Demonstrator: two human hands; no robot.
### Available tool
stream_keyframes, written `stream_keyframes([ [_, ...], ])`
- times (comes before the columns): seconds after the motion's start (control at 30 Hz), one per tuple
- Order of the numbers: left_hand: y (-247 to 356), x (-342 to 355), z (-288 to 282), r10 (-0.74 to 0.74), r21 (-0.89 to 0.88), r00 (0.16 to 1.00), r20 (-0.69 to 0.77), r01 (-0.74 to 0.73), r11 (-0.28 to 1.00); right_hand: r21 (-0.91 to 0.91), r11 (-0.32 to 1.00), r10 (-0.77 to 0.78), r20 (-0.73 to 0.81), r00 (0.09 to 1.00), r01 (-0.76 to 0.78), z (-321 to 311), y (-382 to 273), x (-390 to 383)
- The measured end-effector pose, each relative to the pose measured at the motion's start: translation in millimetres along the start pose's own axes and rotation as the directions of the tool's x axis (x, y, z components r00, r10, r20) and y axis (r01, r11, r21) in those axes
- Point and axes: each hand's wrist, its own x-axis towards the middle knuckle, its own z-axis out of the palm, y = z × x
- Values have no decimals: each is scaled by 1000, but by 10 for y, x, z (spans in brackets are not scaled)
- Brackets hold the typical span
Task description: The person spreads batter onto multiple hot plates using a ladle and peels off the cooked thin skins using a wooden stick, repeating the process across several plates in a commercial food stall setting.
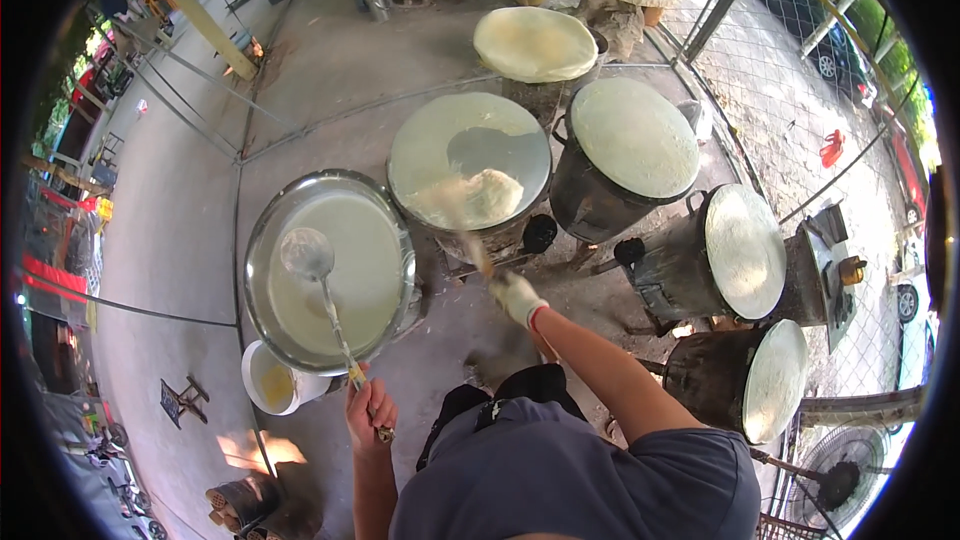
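Observation:
My left hand (371, 410) is closed around the handle of a long metal ladle (333, 312). The ladle's round bowl is over the pale batter in a wide steel basin (257, 312). My right hand (518, 299), in a light work glove, grips a wooden-handled tool (482, 258). Motion blurs the far part of this tool, and its head cannot be made out. It reaches over a round griddle (425, 145) coated with a thin pale layer, with a bare grey patch on it. A lumpy pale mass of dough (492, 196) lies on the griddle's near part.
Round griddles on dark drums (632, 135) curve along my right side. A stack of pale flat sheets (534, 43) sits beyond. Below the basin stands a white bucket (262, 381) with yellowish liquid. A fan (845, 480) and wire fence (845, 175) are at the right.

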Motion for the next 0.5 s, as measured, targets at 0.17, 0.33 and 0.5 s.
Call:
stream_keyframes([
  [0.17, -473, 195, 457, -28, -42, 999, -39, 27, 999, 119, 993, 40, -142, 989, -23, -833, -180, -10],
  [0.33, -900, 453, 947, -17, -6, 1000, 0, 17, 1000, -331, 943, -32, 12, 999, 34, -1392, -602, 188],
  [0.5, -1219, 657, 1376, 7, -31, 999, 38, -5, 1000, -442, 891, -139, -44, 989, 105, -1766, -1046, 244],
])
